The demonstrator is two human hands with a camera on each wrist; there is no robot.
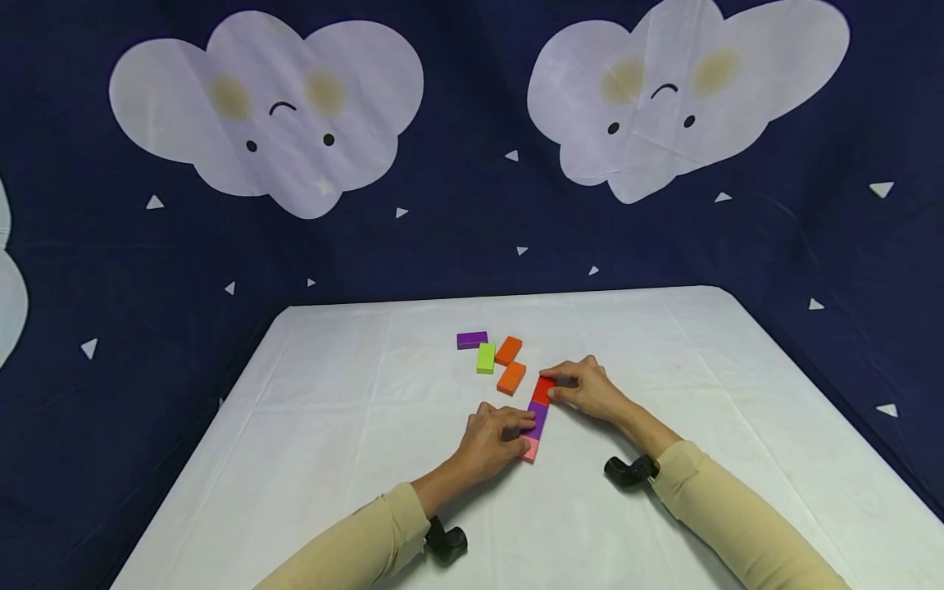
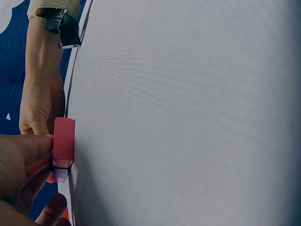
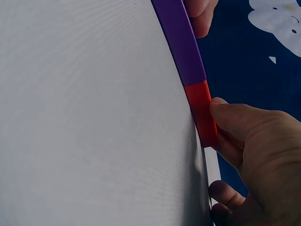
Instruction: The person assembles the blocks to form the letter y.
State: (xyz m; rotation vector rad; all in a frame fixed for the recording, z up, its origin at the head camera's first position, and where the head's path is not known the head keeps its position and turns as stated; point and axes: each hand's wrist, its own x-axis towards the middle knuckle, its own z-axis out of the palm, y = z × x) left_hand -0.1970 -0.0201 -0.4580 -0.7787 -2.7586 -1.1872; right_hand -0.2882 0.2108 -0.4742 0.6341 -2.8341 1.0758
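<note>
A red block (image 1: 542,389), a purple block (image 1: 538,418) and a pink block (image 1: 529,450) lie end to end in a slanting row on the white table. My left hand (image 1: 490,442) holds the near end of this row, its thumb on the pink block and its fingertips by the purple one. At the far end, my right hand (image 1: 590,388) pinches the red block between thumb and finger. The right wrist view shows the red block (image 3: 201,113) flush against the purple block (image 3: 181,42). In the left wrist view the pink block (image 2: 64,139) faces the camera.
Beyond the row lie two orange blocks (image 1: 511,378), a lime green block (image 1: 486,358) and another purple block (image 1: 472,340). A dark blue cloth with clouds (image 1: 265,106) hangs behind the white table (image 1: 324,410). Each wrist bears a black camera mount (image 1: 630,471).
</note>
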